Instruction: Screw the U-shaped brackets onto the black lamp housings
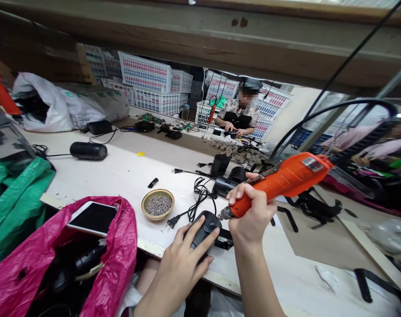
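Note:
My right hand (253, 207) is wrapped around an orange electric screwdriver (286, 175). The tool lies slanted, its metal tip (224, 215) pointing down and left at the upper end of a black plastic housing (200, 240). Whether the tip touches a screw there is too small to make out. My left hand (187, 251) grips that housing at the table's front edge, fingers spread over its top and thumb along its near side. A black cord with a two-pin plug (174, 221) lies beside it. Left of the plug stands a bowl of small screws (158, 205).
A pink sack (126, 233) with black parts and a white tablet (93, 218) sits at left, by a green sack (20, 202). Black cylinders (220, 165) lie ahead; black brackets (289, 218) lie right. A co-worker (238, 114) sits opposite. A shelf (200, 39) spans overhead.

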A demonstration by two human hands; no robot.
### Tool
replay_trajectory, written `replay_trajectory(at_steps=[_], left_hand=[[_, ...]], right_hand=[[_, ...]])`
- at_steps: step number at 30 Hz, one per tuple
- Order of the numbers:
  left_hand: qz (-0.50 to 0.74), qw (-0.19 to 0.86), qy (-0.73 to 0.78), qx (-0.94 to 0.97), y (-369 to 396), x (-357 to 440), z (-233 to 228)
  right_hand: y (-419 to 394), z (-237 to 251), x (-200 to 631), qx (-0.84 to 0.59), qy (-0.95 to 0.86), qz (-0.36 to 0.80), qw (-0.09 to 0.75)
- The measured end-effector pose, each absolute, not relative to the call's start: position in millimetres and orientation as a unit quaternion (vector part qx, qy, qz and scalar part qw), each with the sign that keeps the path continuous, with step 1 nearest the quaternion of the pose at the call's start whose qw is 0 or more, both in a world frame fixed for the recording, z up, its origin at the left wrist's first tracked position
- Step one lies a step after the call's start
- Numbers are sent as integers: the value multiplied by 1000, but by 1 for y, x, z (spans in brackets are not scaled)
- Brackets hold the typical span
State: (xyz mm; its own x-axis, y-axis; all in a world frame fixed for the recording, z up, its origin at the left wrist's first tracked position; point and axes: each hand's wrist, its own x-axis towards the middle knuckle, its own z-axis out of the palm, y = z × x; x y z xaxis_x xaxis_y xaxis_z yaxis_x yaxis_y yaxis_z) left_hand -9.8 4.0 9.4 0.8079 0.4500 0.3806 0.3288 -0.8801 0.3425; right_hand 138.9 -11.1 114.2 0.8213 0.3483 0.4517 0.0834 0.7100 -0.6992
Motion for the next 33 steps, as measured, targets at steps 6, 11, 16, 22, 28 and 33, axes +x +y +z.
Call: replay_trajectory(at_steps=[6,11,16,22,28,33], left_hand=[[313,201,201,906,1,-8,-4],[371,298,220,852,-3,-4,-17],[414,433,305,741,-4,9,-20],[440,412,310,735,-3,20,-23],[422,433,315,732,-6,18,-22],[413,452,316,725,-6,17,-21]], right_hand=[[-6,111,136,-371,-294,76,878],[-2,108,136,-369,-282,82,882],[-4,106,132,-368,-290,96,878],[-8,104,127,-373,-282,105,878],[-13,105,123,-381,-289,118,870],[-16,110,123,-376,-288,117,873]])
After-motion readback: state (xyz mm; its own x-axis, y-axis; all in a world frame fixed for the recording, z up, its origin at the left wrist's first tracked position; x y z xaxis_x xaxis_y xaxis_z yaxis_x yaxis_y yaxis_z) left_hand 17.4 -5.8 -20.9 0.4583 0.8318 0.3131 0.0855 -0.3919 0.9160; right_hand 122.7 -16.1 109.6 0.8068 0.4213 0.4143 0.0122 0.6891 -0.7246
